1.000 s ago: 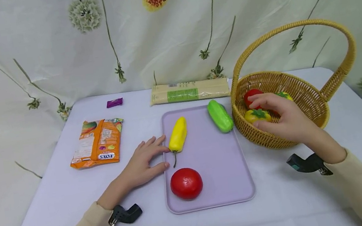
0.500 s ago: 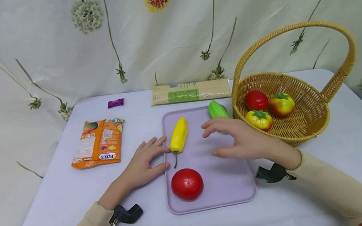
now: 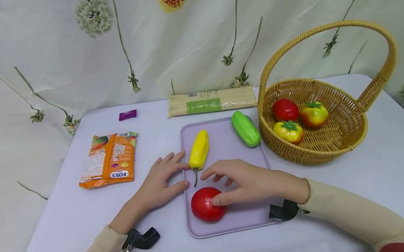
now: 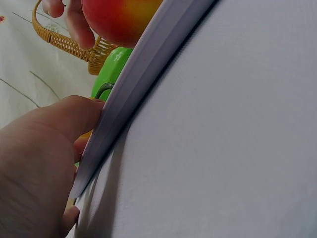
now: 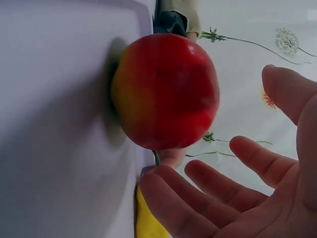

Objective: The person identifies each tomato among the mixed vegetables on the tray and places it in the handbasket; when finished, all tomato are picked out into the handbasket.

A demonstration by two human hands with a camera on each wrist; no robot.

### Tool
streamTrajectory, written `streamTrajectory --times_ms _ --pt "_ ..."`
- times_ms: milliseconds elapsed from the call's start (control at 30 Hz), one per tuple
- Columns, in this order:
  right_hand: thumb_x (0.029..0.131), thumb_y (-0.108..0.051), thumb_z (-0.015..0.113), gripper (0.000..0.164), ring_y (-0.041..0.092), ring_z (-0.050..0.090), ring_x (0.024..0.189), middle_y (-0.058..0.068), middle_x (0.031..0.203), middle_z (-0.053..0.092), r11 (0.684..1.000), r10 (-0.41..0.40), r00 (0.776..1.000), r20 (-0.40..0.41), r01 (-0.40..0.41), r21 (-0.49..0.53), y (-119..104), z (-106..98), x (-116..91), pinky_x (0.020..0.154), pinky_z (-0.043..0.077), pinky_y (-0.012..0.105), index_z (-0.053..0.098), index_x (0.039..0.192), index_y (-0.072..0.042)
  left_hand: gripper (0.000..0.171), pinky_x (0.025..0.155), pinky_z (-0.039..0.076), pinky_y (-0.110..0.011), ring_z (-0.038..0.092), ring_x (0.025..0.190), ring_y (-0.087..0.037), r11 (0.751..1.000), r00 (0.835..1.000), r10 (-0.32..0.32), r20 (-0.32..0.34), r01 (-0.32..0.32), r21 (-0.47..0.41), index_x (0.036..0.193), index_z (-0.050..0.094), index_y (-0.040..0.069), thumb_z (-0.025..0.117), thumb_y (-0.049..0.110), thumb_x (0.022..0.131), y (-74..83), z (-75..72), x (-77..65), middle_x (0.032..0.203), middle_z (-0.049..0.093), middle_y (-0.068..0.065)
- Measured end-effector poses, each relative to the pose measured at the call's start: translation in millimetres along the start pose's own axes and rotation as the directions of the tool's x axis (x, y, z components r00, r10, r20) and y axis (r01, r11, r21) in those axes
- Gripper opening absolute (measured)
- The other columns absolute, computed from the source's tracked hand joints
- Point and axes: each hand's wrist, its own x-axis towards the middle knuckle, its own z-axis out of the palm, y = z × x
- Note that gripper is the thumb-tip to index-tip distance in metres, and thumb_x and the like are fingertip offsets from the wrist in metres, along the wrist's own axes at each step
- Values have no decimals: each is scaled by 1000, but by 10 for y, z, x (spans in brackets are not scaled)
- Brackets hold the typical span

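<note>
A red toy tomato (image 3: 207, 205) with a yellowish patch in the wrist views sits near the front left of the lilac tray (image 3: 253, 218). My right hand (image 3: 245, 180) is over the tray beside it, fingers loosely bent and spread. The right wrist view shows a gap between those fingers (image 5: 166, 198) and the tomato (image 5: 166, 91). My left hand (image 3: 161, 182) rests at the tray's left edge, the thumb (image 4: 79, 111) against the rim, close to a yellow pepper (image 3: 198, 150) with a dark stem. Toward the back right of the tray lies a green cucumber-like vegetable (image 3: 245, 129).
A wicker basket (image 3: 349, 139) with a tall handle stands right of the tray, holding several tomato-like fruits (image 3: 286, 110). Behind the tray lies a long beige packet (image 3: 237, 98). An orange snack bag (image 3: 109, 159) and a small purple wrapped sweet (image 3: 127, 115) are on the left.
My right hand has moved left from above the basket, across the tray, to the red tomato. The fruits in the basket came into full view. My left hand has stayed put.
</note>
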Motion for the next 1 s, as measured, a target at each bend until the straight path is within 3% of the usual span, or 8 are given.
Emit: streamTrajectory --times_ms 100,300,567,733,1000 --pt "92 -28 74 54 20 64 118 6 136 64 999 38 999 20 -38 8 5 46 18 92 58 27 56 139 -10 40 123 14 -72 31 152 -45 1000 1000 0 0 0 2 129 67 22 72 31 90 -3 -7 1 163 42 -10" --pt "92 -30 74 56 12 61 115 1 133 65 999 34 996 79 -31 -37 54 147 51 97 55 26 54 141 -12 40 123 13 -71 31 152 -45 1000 1000 -3 3 3 0 128 67 22 72 31 90 2 -14 5 163 42 -9" --pt "93 -30 73 55 13 61 119 1 134 66 999 40 992 122 -35 -41 91 163 73 103 53 28 54 141 -14 39 123 14 -71 31 152 -45 1000 1000 -2 -1 2 0 128 67 22 72 30 90 -4 -7 2 163 42 -9" --pt "91 -31 74 59 12 61 116 3 132 67 999 38 991 125 -37 -15 124 147 78 99 54 25 53 143 -12 39 123 14 -72 31 152 -45 1000 1000 3 -3 -3 2 129 67 22 71 30 91 -8 -8 2 163 42 -9" --pt "82 -25 81 64 15 57 116 2 127 61 998 61 996 58 -59 -38 116 125 69 94 54 25 54 140 -15 39 122 13 -72 31 152 -46 1000 1000 -3 0 3 -5 129 67 21 71 30 91 -3 -7 -2 163 42 -10"
